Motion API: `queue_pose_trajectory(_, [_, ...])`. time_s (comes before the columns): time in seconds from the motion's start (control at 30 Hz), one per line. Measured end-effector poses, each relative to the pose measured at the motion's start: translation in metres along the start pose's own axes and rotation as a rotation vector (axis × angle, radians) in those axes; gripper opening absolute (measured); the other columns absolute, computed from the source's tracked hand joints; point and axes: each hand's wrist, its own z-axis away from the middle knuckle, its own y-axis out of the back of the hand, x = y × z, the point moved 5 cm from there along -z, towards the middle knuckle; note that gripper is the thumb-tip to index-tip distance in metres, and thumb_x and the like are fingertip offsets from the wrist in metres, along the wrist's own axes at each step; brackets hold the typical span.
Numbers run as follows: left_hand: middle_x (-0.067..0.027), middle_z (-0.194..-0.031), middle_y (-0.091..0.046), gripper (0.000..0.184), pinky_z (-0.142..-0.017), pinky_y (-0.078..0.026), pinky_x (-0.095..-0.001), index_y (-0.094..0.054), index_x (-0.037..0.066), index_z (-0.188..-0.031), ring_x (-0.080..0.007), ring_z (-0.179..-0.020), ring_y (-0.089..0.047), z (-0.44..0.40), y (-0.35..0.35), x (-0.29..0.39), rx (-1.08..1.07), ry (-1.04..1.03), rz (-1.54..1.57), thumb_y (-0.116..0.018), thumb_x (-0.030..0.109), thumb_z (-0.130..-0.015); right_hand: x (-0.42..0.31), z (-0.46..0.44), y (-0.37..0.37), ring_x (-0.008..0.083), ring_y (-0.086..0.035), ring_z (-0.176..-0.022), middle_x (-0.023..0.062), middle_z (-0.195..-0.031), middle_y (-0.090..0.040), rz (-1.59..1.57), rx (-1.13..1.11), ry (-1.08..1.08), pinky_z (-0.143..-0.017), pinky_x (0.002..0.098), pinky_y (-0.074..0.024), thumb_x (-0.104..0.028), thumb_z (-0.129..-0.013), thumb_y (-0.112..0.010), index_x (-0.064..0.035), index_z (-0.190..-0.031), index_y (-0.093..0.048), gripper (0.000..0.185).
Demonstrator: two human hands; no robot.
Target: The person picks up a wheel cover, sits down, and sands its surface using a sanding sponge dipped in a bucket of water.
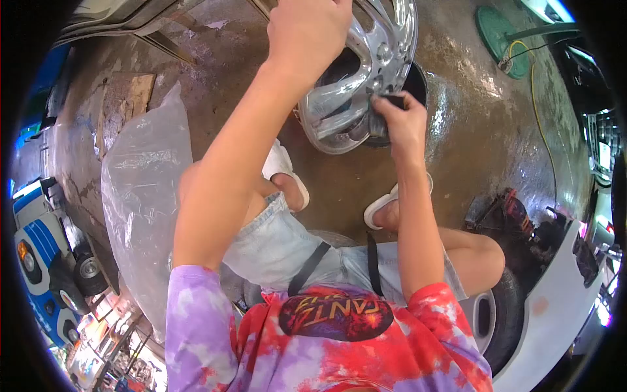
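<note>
A shiny silver wheel cover [336, 101] is tilted up in front of me, with spoke-like arms and gaps between them. My left hand [308, 36] is closed at its upper left edge; the fingertips are cut off by the frame's top. Lower down, my right hand [403, 121] has its fingers bent around a dark grey pad or cloth [377, 124], pressed against the cover's face. The pad is slightly blurred, so its exact kind is unclear. Behind the cover stands a dark round tub [418, 85], mostly hidden.
Wet brown concrete floor [457, 130] surrounds my feet. A clear plastic sheet [147, 196] lies at left, near flat cardboard [134, 98]. A green round base [499, 42] with a yellow cord stands at upper right. A tyre [509, 313] and a white panel [548, 320] are at lower right.
</note>
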Motion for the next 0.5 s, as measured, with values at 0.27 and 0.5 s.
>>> queue_pose_trajectory(0.27, [-0.0287,-0.091,-0.068,0.037,-0.08,-0.049,-0.0593,-0.062,0.003,-0.096,-0.0518,-0.092,-0.063,0.007,0.008,0.01,0.023,-0.011,-0.012,-0.047,0.036,-0.106,0.0,0.001,-0.002,0.0125,-0.066,-0.076,0.0082,-0.088,-0.074,-0.055,-0.015,-0.038,-0.071,0.0282,-0.0542,-0.001,-0.08,-0.077,0.0061,-0.097,-0.072,0.019])
queue_pose_trajectory(0.5, [-0.0289,-0.091,-0.067,0.036,-0.079,-0.049,-0.0604,-0.061,0.004,-0.099,-0.0517,-0.092,-0.063,0.001,-0.002,-0.001,-0.007,-0.025,-0.021,-0.046,0.036,-0.106,-0.032,-0.026,0.008,0.0059,-0.059,-0.071,0.0011,-0.081,-0.07,0.191,-0.059,0.164,-0.064,0.0256,-0.0491,-0.006,-0.079,-0.082,0.0035,-0.087,-0.072,0.016])
